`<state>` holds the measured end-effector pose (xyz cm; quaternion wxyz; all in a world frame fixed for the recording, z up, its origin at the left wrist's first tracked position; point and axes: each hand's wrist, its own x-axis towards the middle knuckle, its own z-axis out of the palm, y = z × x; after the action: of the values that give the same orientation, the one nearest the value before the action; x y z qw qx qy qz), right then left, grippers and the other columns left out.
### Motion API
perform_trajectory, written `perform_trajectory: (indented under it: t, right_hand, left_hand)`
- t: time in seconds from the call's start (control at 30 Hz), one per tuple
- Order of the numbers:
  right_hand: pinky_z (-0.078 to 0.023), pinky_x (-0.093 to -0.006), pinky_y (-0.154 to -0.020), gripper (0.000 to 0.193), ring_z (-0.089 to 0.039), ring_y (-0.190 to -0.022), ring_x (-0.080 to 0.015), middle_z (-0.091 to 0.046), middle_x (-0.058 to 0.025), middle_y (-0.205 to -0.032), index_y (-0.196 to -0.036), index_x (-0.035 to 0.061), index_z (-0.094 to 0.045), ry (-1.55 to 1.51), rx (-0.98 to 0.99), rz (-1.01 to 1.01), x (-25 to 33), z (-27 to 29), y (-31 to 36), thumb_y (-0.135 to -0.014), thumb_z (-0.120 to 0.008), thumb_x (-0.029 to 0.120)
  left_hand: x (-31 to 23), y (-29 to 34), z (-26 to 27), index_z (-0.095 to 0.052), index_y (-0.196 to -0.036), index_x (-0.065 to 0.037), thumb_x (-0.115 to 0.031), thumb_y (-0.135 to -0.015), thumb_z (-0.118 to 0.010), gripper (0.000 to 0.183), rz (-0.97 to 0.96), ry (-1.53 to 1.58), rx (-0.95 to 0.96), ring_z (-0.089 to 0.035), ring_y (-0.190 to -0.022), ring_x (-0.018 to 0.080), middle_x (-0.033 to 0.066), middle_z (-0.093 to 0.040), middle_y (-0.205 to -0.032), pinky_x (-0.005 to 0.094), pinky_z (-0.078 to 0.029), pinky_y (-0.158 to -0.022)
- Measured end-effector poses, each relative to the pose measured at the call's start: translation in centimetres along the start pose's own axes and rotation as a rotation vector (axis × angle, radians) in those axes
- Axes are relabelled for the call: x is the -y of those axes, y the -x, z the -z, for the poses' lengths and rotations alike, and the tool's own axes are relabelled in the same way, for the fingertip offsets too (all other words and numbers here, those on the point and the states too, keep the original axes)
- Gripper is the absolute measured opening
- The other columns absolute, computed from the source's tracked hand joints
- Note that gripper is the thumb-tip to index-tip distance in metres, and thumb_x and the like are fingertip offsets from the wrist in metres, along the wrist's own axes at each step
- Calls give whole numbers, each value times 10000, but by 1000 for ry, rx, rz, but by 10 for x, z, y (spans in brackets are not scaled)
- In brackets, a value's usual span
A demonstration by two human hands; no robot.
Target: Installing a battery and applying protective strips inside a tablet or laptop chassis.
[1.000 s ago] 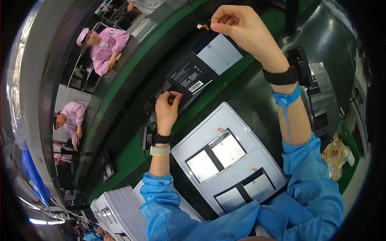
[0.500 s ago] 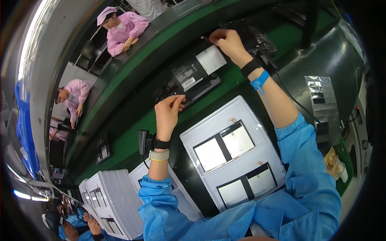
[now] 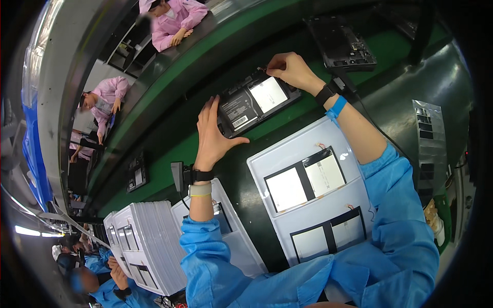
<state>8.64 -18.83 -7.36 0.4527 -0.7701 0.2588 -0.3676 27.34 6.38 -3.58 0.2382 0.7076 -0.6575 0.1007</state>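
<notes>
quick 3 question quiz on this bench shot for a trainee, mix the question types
1. True or false: the left hand lies against the near end of the open black device.
2. Multiple choice: the right hand pinches at the device's A) far edge B) near end C) underside.
3. Fill in: the white tray by the right forearm has ___ battery packs in view.

Key: 1 true; 2 A; 3 two.
</notes>
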Motion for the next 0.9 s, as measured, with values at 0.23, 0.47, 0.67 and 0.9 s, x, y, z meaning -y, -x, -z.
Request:
perform_trajectory:
  t: [0.23, 0.47, 0.67, 0.9]
  right_hand:
    - [-574, -329, -779, 205, -734, -824, -228, -756, -143, -873, -957, -16, -743, 83, 70, 116, 2, -8, 4, -832, -800, 137]
    - [-580, -352, -791, 276, -708, -861, -280, -665, -149, -961, -1013, 5, -716, 200, 161, 191, 0, -6, 10, -814, -825, 161]
    - [-556, -397, -972, 752, -626, -1134, -324, -517, -175, -1332, -1322, 69, -593, 372, 327, 208, 22, 6, 27, -711, -930, 346]
    - [-462, -435, -1130, 929, -442, -1405, -413, -388, -227, -1530, -1419, 39, -530, 493, 400, 262, 25, -2, 33, -674, -942, 412]
  left_hand:
    - [32, 11, -34, -394, -1550, -61, -238, -570, -1005, 1168, 123, 393, 8, -452, -1410, 338, 171, -434, -1559, 427, -404, -1169]
    - [33, 12, -31, -409, -1548, -84, -161, -618, -961, 1085, 124, 431, 88, -429, -1420, 353, 174, -445, -1547, 444, -349, -1200]
    - [32, 11, -25, -461, -1495, -100, -120, -629, -924, 982, 39, 299, 85, -378, -1436, 376, 143, -470, -1534, 470, -296, -1219]
    - [43, 15, -25, -487, -1468, -105, -108, -634, -910, 935, 33, 338, 109, -373, -1438, 373, 145, -473, -1532, 476, -287, -1219]
